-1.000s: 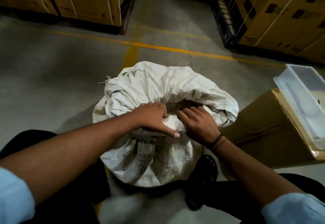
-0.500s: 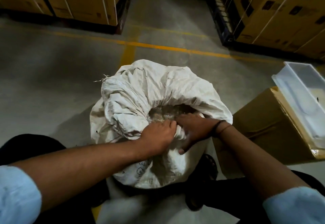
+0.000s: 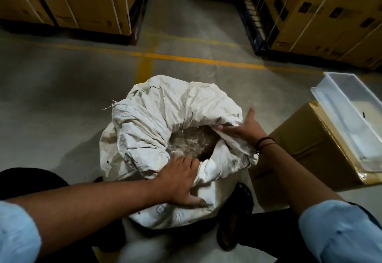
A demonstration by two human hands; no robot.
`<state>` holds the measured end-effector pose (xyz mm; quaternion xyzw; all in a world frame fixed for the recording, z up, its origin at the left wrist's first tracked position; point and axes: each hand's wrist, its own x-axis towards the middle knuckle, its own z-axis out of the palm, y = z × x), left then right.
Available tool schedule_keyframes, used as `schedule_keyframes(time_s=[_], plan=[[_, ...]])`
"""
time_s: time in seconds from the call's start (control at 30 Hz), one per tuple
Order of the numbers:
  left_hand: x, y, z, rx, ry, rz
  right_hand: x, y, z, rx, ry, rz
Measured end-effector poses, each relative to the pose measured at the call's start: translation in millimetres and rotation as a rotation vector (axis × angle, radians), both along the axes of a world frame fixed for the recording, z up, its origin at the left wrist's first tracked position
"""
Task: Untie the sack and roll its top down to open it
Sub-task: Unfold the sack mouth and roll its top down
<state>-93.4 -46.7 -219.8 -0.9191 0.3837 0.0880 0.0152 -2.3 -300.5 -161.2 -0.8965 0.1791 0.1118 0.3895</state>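
Note:
A white woven sack (image 3: 157,122) stands on the concrete floor in front of me. Its top is rolled into a thick crumpled collar, and the mouth is open onto shiny clear plastic contents (image 3: 192,142). My left hand (image 3: 182,180) lies flat on the near rim, fingers spread toward the opening, thumb pressed on the sack's front. My right hand (image 3: 244,130) grips the right edge of the rolled rim, with its fingers inside the fold and one finger pointing up. A dark band circles that wrist.
A brown cardboard box (image 3: 306,153) stands right of the sack with a clear plastic tub (image 3: 351,118) on top. Strapped cartons on pallets line the back left (image 3: 82,2) and back right (image 3: 322,14). A yellow floor line (image 3: 186,58) runs behind the sack. My dark sandal (image 3: 237,217) sits beside its base.
Both hands were together at the near rim. The right hand has moved out to the right edge and pulled it aside; the left hand has flattened. The mouth is now wider.

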Motion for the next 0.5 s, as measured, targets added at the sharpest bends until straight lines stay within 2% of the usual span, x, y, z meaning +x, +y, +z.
schedule_keyframes(time_s=[0.1,0.2,0.23,0.33,0.37,0.43,0.5], plan=[[-7,6,-5,0.108,0.073,-0.048,5,21,7,0.03,0.069,0.089],[6,2,15,0.268,0.226,-0.039,2,50,16,-0.1,-0.026,0.239],[16,-2,25,0.231,0.228,-0.033,-2,60,20,-0.187,-0.076,0.308],[61,3,66,-0.173,-0.008,-0.021,-18,86,41,-0.501,-0.403,0.494],[77,9,79,-0.321,-0.146,-0.059,-24,91,51,-0.524,-0.521,0.508],[98,22,95,-0.494,-0.39,-0.203,-28,93,67,-0.498,-0.694,0.469],[103,30,101,-0.63,-0.433,-0.247,-25,88,74,-0.444,-0.714,0.451]])
